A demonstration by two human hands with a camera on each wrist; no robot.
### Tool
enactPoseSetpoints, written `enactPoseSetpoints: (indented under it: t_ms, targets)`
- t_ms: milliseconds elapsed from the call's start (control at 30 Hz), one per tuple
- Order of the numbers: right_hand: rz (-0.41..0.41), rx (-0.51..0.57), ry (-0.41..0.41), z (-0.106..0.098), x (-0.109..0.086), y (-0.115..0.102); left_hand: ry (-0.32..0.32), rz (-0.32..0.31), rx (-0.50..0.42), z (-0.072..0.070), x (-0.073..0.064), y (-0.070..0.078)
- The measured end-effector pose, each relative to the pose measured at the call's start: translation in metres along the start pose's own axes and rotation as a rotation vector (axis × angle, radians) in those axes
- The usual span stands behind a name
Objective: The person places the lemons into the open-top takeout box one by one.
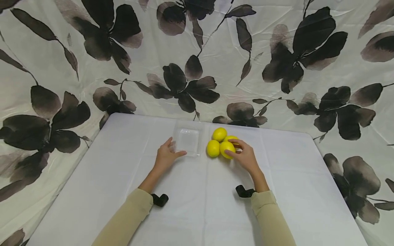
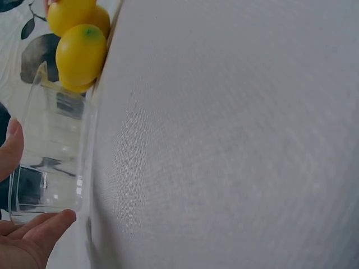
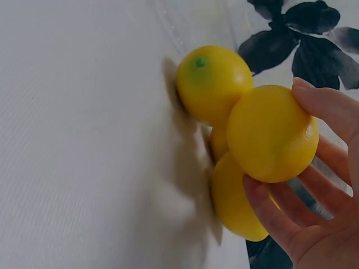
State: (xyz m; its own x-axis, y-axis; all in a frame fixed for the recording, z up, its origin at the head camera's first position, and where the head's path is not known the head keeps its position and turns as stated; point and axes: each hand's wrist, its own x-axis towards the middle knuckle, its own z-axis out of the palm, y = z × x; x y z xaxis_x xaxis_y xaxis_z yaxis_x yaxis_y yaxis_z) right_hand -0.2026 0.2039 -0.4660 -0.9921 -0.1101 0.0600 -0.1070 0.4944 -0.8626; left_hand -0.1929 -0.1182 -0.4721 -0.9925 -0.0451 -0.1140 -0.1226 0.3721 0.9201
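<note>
Several yellow lemons (image 1: 213, 148) stand close together near the far edge of the table. My right hand (image 1: 244, 157) pinches the nearest right lemon (image 3: 273, 133) between thumb and fingers; in the right wrist view it overlaps the lemons behind it. One of those, with a green tip (image 3: 215, 84), sits on the cloth. Left of the lemons is a clear plastic container (image 1: 188, 138). At its near left corner is my left hand (image 1: 166, 156), its fairly straight fingers along the left side and the thumb stretched by the near edge. In the left wrist view the container's inside (image 2: 56, 134) shows no fruit.
White cloth covers the table (image 1: 184, 212). Behind it hangs a pale curtain (image 1: 234, 68) with dark flowers, beginning right at the table's far edge, close to the container and lemons. Black wrist devices (image 1: 160, 200) sit at both sleeve cuffs.
</note>
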Motion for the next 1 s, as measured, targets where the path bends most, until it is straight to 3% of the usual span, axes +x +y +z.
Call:
enactPoseSetpoints:
  t_ms: [267,533,1000]
  targets:
    - [-0.037,0.031,0.003,0.007,0.004,-0.013,0.04,0.037,0.06,0.006,-0.006,-0.006]
    - [-0.073,0.056,-0.025,0.021,0.014,-0.031,0.075,0.075,0.06,0.012,-0.013,-0.009]
    - [-0.151,0.046,-0.174,0.056,0.033,-0.062,0.066,0.067,0.015,0.012,-0.018,-0.006]
